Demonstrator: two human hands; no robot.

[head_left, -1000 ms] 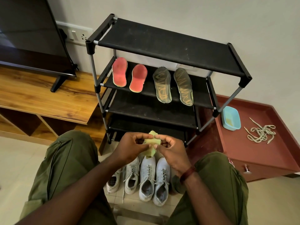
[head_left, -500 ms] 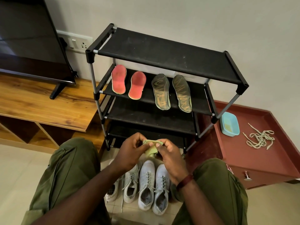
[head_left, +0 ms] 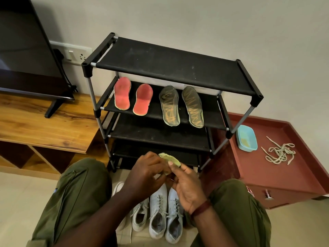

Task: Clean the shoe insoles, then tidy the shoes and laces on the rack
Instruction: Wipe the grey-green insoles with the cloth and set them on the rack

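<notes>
Fold the green cloth (head_left: 170, 158), pinched in curled fingers of left hand (head_left: 144, 175) and right hand (head_left: 187, 186) above the white shoes (head_left: 158, 211), into a firm pad before wiping the four insoles (head_left: 169, 106) lying on the second shelf of the rack (head_left: 169, 66), steadying each against sliding.

Two red insoles (head_left: 122, 93), two dark insoles (head_left: 169, 104), four white shoes (head_left: 158, 207), one blue tub (head_left: 246, 138), one green cloth (head_left: 170, 160), one lace tangle (head_left: 279, 152).

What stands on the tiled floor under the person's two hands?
Four white lace-up fabric sneakers in a row. The right two show nearly whole; the left forearm covers much of the left two.
</notes>
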